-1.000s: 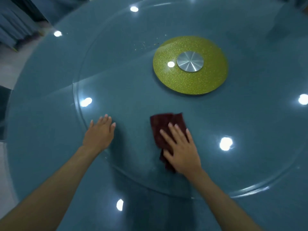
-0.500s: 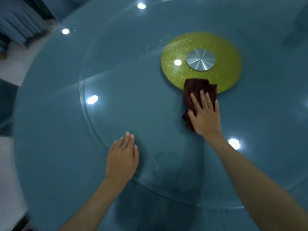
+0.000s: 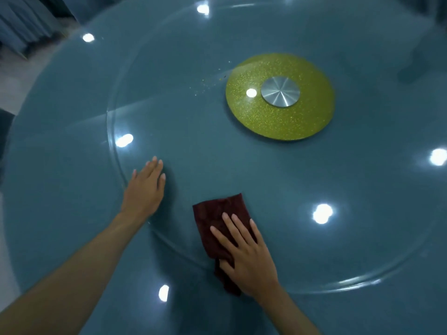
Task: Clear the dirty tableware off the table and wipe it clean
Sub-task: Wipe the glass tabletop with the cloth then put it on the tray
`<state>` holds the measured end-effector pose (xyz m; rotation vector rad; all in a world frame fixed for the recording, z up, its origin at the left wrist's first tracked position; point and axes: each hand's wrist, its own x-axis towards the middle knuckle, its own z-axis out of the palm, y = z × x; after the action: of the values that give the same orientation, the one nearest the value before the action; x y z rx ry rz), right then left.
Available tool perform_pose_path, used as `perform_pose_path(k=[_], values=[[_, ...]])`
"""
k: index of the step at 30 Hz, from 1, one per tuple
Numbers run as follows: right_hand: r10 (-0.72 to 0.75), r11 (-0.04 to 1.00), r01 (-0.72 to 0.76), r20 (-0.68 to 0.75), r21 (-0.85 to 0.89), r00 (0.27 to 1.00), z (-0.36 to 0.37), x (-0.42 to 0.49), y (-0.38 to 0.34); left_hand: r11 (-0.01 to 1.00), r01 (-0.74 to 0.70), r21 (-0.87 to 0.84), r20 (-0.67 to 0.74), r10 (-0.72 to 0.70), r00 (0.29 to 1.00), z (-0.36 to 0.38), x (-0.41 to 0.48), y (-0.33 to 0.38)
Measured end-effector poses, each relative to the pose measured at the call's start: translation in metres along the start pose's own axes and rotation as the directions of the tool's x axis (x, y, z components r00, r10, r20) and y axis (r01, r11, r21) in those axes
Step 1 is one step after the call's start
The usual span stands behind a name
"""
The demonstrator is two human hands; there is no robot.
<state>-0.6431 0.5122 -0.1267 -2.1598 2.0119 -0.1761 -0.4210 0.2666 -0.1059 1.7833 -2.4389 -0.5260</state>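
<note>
- green disc (image 3: 278, 122): the landmark. Round, glittery, at the ctr of the round glass top (image 3: 113, 151), w/ a metal cap (image 3: 280, 91) in its middle.
- table (image 3: 55, 194): round, glossy, blue-grey. It spreads out around the disc on every side, and the glass top lies on it.
- cloth (image 3: 217, 213): dark red, crumpled, lying flat on the glass on the near side of the disc, a bit to its left and well apart from it. Its near end reaches the glass rim.
- right hand (image 3: 249, 259): palm down on the part of the cloth farthest from the disc. Fingers straight & spread, pressing the cloth onto the glass, not curled round it. The cloth's disc-side edge sticks out past the fingertips.
- left hand (image 3: 145, 189): near-left of the disc, farther left than the cloth and not touching it. Palm down on the glass just inside the rim, fingers straight & pressed together, thumb out to the side, holding nothing.
- crumbs (image 3: 205, 85): small yellowish specks on the glass, just off the disc's far-left edge.
- light spots (image 3: 322, 213): bright reflections scattered round the disc, plus one on the disc beside the cap.
- curtain (image 3: 24, 18): far left of the disc, beyond the table edge. Blurred.
</note>
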Motion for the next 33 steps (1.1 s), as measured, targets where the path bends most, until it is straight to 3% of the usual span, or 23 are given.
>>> perform_pose_path(k=[5,9,13,17,21,23,28,30,33], values=[[0.177,0.982,-0.183,-0.114,-0.042,0.978,-0.006,0.08,0.06,0.999,-0.015,0.035,-0.157,0.02,0.987,0.027,-0.024,0.013],[0.349,0.93,-0.364,-0.192,-0.047,0.917,-0.017,0.157,0.117,0.992,0.02,0.121,-0.195,0.004,0.981,0.031,-0.036,0.032],[0.459,0.883,-0.47,-0.197,-0.01,0.866,-0.026,0.196,0.152,0.983,-0.006,0.185,-0.168,0.038,0.985,0.034,-0.057,0.045],[0.469,0.877,-0.481,-0.197,-0.012,0.861,-0.027,0.18,0.154,0.973,-0.028,0.23,-0.122,0.058,0.991,0.039,-0.079,0.065],[0.35,0.931,-0.36,-0.135,-0.062,0.927,-0.018,0.127,0.101,0.946,-0.139,0.293,-0.02,0.152,0.988,0.029,-0.097,0.08],[0.247,0.965,-0.253,-0.082,-0.074,0.966,-0.013,0.091,0.062,0.953,-0.155,0.259,-0.036,0.17,0.985,0.007,-0.098,0.088],[0.029,0.999,-0.03,-0.023,-0.036,0.999,0.003,0.009,-0.014,0.995,-0.047,0.086,-0.126,0.057,0.99,-0.042,-0.047,0.07],[-0.072,0.995,0.071,-0.003,-0.065,0.997,0.004,-0.008,-0.017,1.0,-0.003,0.027,-0.089,0.005,0.996,-0.043,-0.018,0.049],[-0.128,0.988,0.127,-0.003,-0.09,0.992,-0.001,-0.013,0.011,0.996,0.047,0.077,-0.004,-0.047,0.999,-0.034,0.013,0.006]])
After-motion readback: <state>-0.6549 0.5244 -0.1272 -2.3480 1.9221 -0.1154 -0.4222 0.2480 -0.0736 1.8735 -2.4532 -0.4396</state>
